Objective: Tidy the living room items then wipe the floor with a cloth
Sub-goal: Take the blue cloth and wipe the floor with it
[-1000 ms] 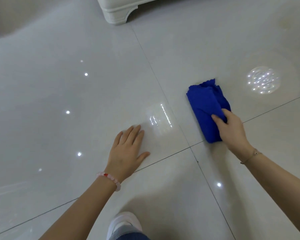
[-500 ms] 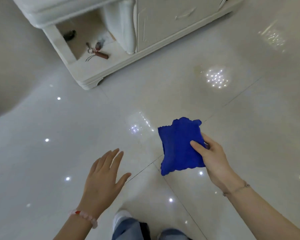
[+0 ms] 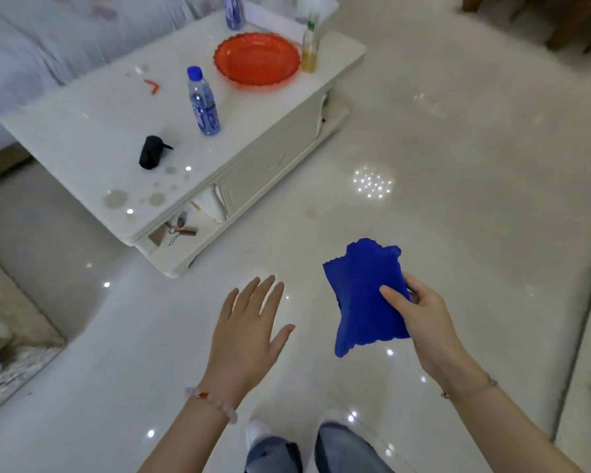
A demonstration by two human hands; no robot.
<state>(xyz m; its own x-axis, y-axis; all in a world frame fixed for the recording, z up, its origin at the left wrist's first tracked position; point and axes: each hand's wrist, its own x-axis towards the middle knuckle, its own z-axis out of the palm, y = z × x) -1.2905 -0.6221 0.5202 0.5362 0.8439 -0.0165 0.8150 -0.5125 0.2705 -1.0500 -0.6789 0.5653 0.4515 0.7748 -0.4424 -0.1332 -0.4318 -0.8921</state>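
The right hand (image 3: 423,319) grips the blue cloth (image 3: 365,291) by its right edge, thumb across the front, fingers curled behind; the cloth hangs in the air above the glossy white floor (image 3: 458,165), clear of it. The left hand (image 3: 249,332) is held flat, palm down, fingers straight and slightly spread, holding nothing. To the upper left stands a white coffee table (image 3: 99,131) bearing a red plate (image 3: 256,59), an upright water bottle (image 3: 203,102) and a small black object (image 3: 151,152). Stains mark the table's near corner.
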